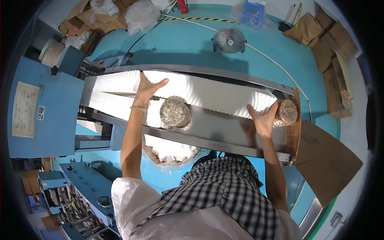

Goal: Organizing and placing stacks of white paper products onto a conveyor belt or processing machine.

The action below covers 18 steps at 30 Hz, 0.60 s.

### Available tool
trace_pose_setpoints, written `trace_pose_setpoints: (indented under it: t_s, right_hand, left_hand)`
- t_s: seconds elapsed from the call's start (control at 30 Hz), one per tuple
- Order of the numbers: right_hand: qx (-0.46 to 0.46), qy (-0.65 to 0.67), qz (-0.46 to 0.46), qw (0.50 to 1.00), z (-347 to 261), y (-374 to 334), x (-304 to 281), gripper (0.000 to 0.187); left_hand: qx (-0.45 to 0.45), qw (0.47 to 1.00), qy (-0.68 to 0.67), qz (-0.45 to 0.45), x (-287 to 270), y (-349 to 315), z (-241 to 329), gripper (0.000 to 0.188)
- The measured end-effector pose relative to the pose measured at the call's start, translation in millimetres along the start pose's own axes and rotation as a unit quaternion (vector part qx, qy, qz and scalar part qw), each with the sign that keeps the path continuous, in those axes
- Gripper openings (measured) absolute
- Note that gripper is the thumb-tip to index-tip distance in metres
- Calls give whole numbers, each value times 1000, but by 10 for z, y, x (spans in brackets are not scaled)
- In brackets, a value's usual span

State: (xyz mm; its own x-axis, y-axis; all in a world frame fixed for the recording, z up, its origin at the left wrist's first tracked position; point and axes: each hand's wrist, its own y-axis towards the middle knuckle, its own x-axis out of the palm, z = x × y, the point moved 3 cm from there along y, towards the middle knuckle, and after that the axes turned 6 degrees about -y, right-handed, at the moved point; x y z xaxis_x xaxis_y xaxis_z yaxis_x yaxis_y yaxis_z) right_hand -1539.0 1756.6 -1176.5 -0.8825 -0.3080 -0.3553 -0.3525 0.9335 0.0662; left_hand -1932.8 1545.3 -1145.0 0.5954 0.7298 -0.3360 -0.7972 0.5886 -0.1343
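Note:
A long row of white, ridged pieces packed tightly together [216,94] lies along a metal trough [224,124]. My left hand [147,89] is at the row's left end, fingers in the gap beside another white ridged row [116,82] and thumb out to the right. At the right end my right hand [264,120] grips the row, thumb on its near side and fingers around its end. A round, plastic-wrapped bundle [175,112] sits in the trough just right of my left wrist. Past my right hand is a second round, brownish wrapped bundle [287,113].
A blue machine [44,112] stands at the trough's left end. An open cardboard box [328,158] adjoins its right end. Below the trough is a clear bag of white pieces [170,150]. A fan [229,40] stands on the floor beyond; cardboard [96,18] is piled far left.

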Motion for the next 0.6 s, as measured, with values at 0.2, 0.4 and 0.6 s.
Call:
trace_pose_setpoints:
  t_s: [0.2,0.4,0.6]
  right_hand:
    - [-78,72,6,994,-4,201,98,81]
    - [-79,82,43,993,278,32,-78,79]
    - [-155,-205,21,966,-36,-103,-411,104]
  left_hand:
    - [103,985,-135,-23,-6,67,-49,109]
    - [74,997,-39,5,-282,27,-171,98]
    - [248,937,247,-10,-612,-92,-90,122]
